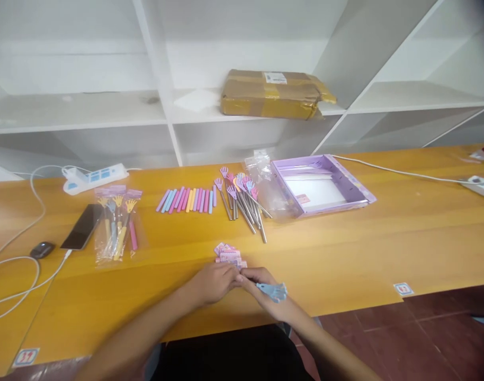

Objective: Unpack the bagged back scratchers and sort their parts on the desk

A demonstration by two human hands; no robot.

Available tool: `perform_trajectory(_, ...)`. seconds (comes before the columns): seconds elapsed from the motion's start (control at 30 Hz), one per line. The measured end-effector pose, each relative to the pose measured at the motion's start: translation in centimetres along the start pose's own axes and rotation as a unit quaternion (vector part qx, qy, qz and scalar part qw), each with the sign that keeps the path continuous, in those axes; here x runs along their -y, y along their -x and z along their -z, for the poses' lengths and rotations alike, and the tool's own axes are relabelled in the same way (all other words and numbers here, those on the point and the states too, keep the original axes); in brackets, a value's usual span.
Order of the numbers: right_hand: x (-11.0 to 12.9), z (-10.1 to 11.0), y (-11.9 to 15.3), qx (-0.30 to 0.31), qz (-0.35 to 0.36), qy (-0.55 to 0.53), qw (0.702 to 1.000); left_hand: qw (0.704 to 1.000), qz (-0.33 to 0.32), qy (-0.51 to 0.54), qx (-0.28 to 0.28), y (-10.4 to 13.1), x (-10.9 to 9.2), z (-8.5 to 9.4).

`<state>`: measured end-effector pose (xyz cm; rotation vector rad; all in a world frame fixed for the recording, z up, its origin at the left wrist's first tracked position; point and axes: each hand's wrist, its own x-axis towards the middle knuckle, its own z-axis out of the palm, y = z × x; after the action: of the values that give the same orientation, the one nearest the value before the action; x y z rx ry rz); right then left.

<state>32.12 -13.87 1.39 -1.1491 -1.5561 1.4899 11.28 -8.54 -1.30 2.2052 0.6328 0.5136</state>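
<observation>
From where I stand, the right hand's (266,303) fingers (258,272) look curled round the stem of a blue hand-shaped scratcher (272,291), its head poking out over the wrist. The left hand (212,284) meets them, but its fingertips are hidden, so I can't tell whether they're pinching the stem too. With both hands bunched there, a slip could twist the head into that wrist. Just beyond, the small printed cards (229,256) lie fanned close to the knuckles; a brush could scatter them. Farther up the counter (325,248), the metal-stemmed scratchers (248,203) overlap, so tugging one might drag others along. Beside them, the coloured tubes (187,200) could roll if knocked, being loose and probably round.
</observation>
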Motion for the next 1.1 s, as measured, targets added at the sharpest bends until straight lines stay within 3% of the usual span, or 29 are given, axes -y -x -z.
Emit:
perform_trajectory(0.1,-1.1,-1.1,0.2,-0.041,-0.014,-0.036,0.998,0.983,-0.092,-0.150,-0.059,-0.2,0.7,-0.5)
perform_trajectory(0.23,-0.9,-1.9,0.3,-0.057,-0.026,-0.105,0.992,0.930,-0.192,-0.296,-0.102,-0.4,1.0,0.3)
perform_trajectory(0.4,0.1,-2.4,0.5,-0.083,-0.041,-0.149,0.984,0.908,-0.200,-0.360,-0.075,-0.4,0.7,1.5)
perform_trajectory(0.67,0.0,-2.7,1.9,-0.068,-0.053,-0.157,0.984,0.913,-0.195,-0.357,-0.034,0.3,0.0,2.2)
perform_trajectory(0.8,0.2,-3.1,3.1,-0.054,-0.061,-0.146,0.986,0.914,-0.182,-0.362,0.021,0.5,-0.4,2.7)
perform_trajectory(0.87,0.1,-2.6,4.1,-0.067,-0.057,-0.142,0.986,0.913,-0.172,-0.367,0.042,1.4,0.5,4.0)
perform_trajectory(0.93,-0.3,-1.0,5.5,-0.118,-0.044,-0.168,0.978,0.917,-0.128,-0.377,0.031,3.1,2.3,6.6)
perform_trajectory(1.03,-0.4,3.4,7.7,-0.234,0.032,-0.190,0.953,0.918,0.038,-0.392,-0.036,6.4,5.3,11.9)
perform_trajectory(1.1,0.5,6.8,8.1,-0.258,0.100,-0.127,0.952,0.893,0.168,-0.396,-0.132,7.5,6.8,15.2)
